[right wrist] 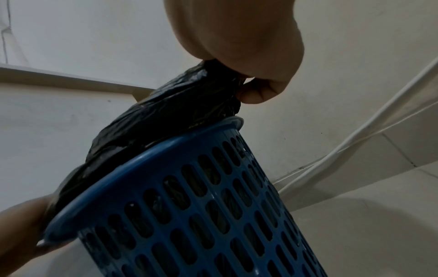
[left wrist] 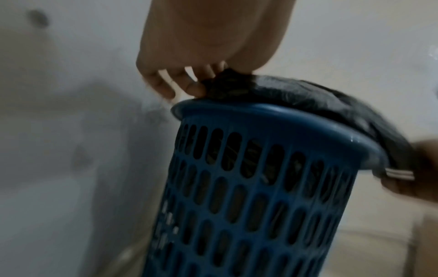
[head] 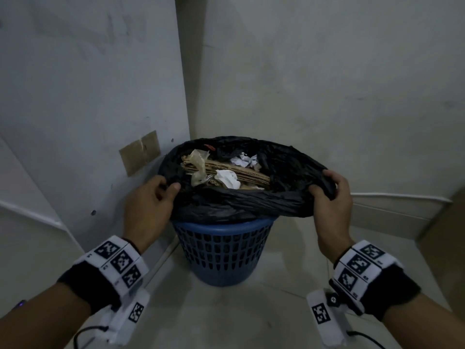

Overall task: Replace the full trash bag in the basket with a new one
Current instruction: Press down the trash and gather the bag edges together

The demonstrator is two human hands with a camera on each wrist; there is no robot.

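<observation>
Over one basket (head: 221, 250): two hands, one bag (head: 241, 202).

Crinkled, faintly glossy black plastic trash bag (head: 234, 200) lines a smooth blue perforated plastic basket (head: 221, 250).

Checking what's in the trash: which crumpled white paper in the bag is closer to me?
The larger white paper, lying by the bag's near edge in front of the cardboard. The other wad sits behind the cardboard, toward the wall.
</observation>
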